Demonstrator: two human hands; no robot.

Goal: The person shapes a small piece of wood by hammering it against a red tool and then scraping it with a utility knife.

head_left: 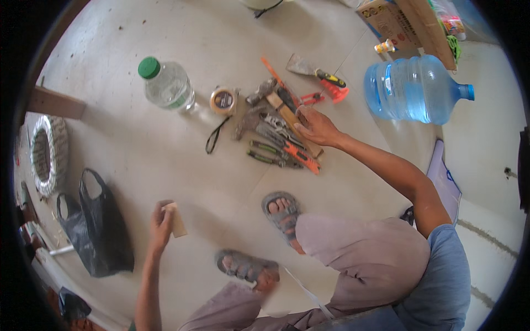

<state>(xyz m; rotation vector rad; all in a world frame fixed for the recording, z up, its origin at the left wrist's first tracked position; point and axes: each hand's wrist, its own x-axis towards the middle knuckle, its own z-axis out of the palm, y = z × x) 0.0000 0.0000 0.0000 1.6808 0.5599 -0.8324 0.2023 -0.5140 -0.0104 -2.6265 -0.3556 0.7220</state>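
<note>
On the left, my left hand (160, 222) is closed on a small flat beige piece (178, 222), perhaps wood or card, held above the floor. My right hand (318, 127) is over a pile of tools, thumb and fingers apart, close by a hammer's wooden handle (291, 122). Whether it touches the handle is hard to tell. Beside that hammer lie a claw hammer (246, 122), green-and-black pliers (269, 157) and an orange utility knife (303, 159). Farther off are a putty knife (301, 67) and a red-handled tool (312, 99).
A roll of tape (223, 101) and a green-capped bottle (169, 85) stand left of the tools. A large blue water jug (411, 90) lies at right, near a cardboard box (390, 25). At left are a black plastic bag (99, 231) and a wrapped ring (51, 156).
</note>
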